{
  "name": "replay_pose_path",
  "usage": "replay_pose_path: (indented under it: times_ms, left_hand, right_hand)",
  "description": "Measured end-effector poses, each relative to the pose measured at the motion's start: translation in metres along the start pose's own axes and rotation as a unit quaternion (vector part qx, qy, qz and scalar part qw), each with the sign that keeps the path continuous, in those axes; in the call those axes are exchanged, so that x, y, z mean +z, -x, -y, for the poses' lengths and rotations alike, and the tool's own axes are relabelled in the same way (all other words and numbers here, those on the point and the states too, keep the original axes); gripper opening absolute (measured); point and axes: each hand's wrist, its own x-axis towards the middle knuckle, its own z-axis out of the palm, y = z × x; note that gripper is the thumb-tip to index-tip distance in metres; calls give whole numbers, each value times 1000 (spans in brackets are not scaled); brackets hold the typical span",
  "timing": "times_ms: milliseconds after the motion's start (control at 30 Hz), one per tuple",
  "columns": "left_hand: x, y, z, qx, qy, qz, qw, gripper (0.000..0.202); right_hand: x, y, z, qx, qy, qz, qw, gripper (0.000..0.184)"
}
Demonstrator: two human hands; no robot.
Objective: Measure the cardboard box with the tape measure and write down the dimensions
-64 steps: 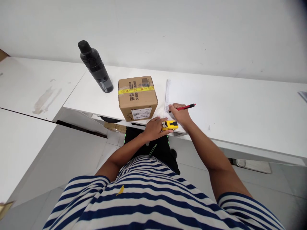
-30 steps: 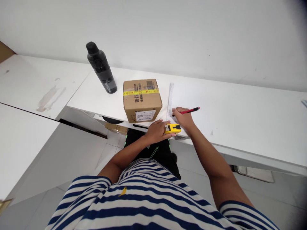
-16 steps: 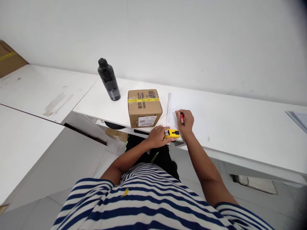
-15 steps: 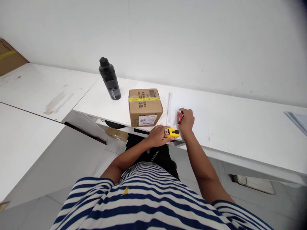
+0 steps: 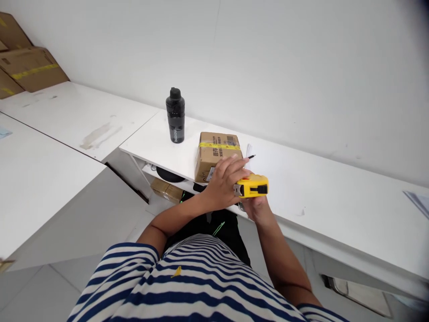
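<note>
A yellow tape measure (image 5: 256,185) with a black slide and a metal end is held up in front of the desk's edge. My left hand (image 5: 219,185) is closed at its metal end, fingers reaching over the top. From below and behind, my right hand (image 5: 259,209) grips the case, its fingers mostly hidden. The dark tip of a pen (image 5: 252,156) sticks out beyond my left fingertips; which hand holds it I cannot tell. Just behind my left hand stands a taped cardboard box (image 5: 214,154). White paper (image 5: 273,172) lies on the desk beyond my right hand, partly covered.
A black water bottle (image 5: 175,116) stands left of the box, near the wall. Stacked cartons (image 5: 36,67) fill the far left corner. More papers (image 5: 417,202) lie at the desk's right end. Below the desk are a small carton (image 5: 164,190) and an open shelf.
The tape measure has come up closer to me. My right hand has left the paper and joined my left at the tape measure. The view has shifted left.
</note>
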Motion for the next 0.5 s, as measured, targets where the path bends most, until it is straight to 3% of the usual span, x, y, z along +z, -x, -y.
replay_pose_path:
  times_ms: [100,167,233,333,433,500]
  left_hand:
    - [-15,6,-6,-39,29,-60,997,66]
    - [-27,16,-8,-76,88,-67,991,69]
    - [-39,26,-8,-114,167,-18,979,59]
    - [-55,38,-5,-137,268,62,951,42]
    - [-69,41,0,-131,284,100,945,40]
    - [-77,40,2,-121,263,118,950,39]
  right_hand:
    - [20,-8,12,-41,-54,-90,994,94]
    - [22,-11,19,-83,-12,-107,991,87]
    - [19,-12,25,-148,71,-120,979,82]
    - [13,-15,31,-280,196,-115,933,79]
    - [10,-21,34,-400,255,-98,875,84]
    - [9,-26,35,-439,269,-97,852,84]
